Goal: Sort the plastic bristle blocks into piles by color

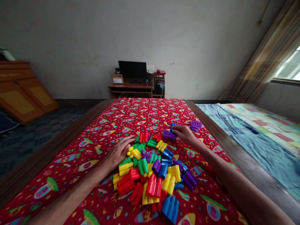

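A pile of glossy plastic building blocks in red, yellow, green, blue and purple lies between my hands, with a red block (pixel 154 186) at its near side. My left hand (pixel 119 151) rests at the pile's left edge, fingers stretched out beside the green blocks (pixel 140 147), holding nothing. At the far right of the pile, my right hand (pixel 184 132) pinches a small blue block (pixel 172 130), mostly covered by the fingertips. A purple block (pixel 168 135) lies right against it. Just beyond that hand sits a group of purple blocks (pixel 195 125), apart from the pile.
A red patterned cloth (pixel 150 112) covers the long table. A bed with a blue sheet (pixel 227 137) stands along the right side. By the far wall is a desk (pixel 131 86) with a monitor (pixel 133 71); a wooden cabinet (pixel 23 90) stands at left.
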The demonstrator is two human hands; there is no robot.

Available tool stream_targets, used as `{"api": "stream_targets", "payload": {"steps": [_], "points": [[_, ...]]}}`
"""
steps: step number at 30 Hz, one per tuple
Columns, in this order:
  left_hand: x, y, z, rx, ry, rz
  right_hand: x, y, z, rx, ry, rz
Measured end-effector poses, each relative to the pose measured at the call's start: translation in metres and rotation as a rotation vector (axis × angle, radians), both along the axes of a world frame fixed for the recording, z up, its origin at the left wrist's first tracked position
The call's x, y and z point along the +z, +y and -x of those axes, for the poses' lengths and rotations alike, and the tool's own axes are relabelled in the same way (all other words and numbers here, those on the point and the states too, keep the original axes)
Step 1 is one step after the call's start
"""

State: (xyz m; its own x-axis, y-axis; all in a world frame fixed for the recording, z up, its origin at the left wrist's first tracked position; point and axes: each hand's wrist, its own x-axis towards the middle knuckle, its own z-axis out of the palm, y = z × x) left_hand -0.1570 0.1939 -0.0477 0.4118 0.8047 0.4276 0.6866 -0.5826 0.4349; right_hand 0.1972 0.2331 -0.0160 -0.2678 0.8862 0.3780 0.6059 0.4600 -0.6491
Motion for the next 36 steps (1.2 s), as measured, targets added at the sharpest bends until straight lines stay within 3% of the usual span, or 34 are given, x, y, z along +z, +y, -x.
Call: {"api": "stream_targets", "payload": {"steps": [4,8,13,16,20,23,27,30,33,36], "points": [[0.024,-0.011,-0.012,0.039,-0.075,-0.085,0.013,-0.019,0.028,0.155,0.009,-0.006],[0.054,-0.031,-0.039,-0.024,-0.098,-0.044,0.025,-0.047,0.059,0.245,0.031,-0.203],[0.058,-0.043,-0.063,0.002,-0.181,0.19,0.025,-0.066,0.076,0.335,-0.017,-0.423],[0.054,-0.04,-0.059,0.019,-0.26,0.238,0.022,-0.052,0.061,0.232,-0.061,-0.393],[0.05,-0.034,-0.05,0.082,-0.277,0.214,0.013,-0.014,0.02,-0.107,-0.028,-0.197],[0.05,-0.033,-0.05,0.071,-0.278,0.226,-0.001,0.005,-0.009,-0.269,-0.046,-0.117],[0.051,-0.034,-0.052,0.068,-0.295,0.245,-0.015,0.011,-0.028,-0.363,-0.087,-0.249],[0.051,-0.034,-0.052,0.066,-0.315,0.235,-0.009,0.008,-0.024,-0.379,-0.051,-0.34],[0.051,-0.035,-0.051,0.073,-0.326,0.207,0.01,-0.006,-0.001,-0.267,0.02,-0.225],[0.055,-0.04,-0.054,0.082,-0.338,0.174,0.03,-0.034,0.034,0.097,0.071,0.006]]}}
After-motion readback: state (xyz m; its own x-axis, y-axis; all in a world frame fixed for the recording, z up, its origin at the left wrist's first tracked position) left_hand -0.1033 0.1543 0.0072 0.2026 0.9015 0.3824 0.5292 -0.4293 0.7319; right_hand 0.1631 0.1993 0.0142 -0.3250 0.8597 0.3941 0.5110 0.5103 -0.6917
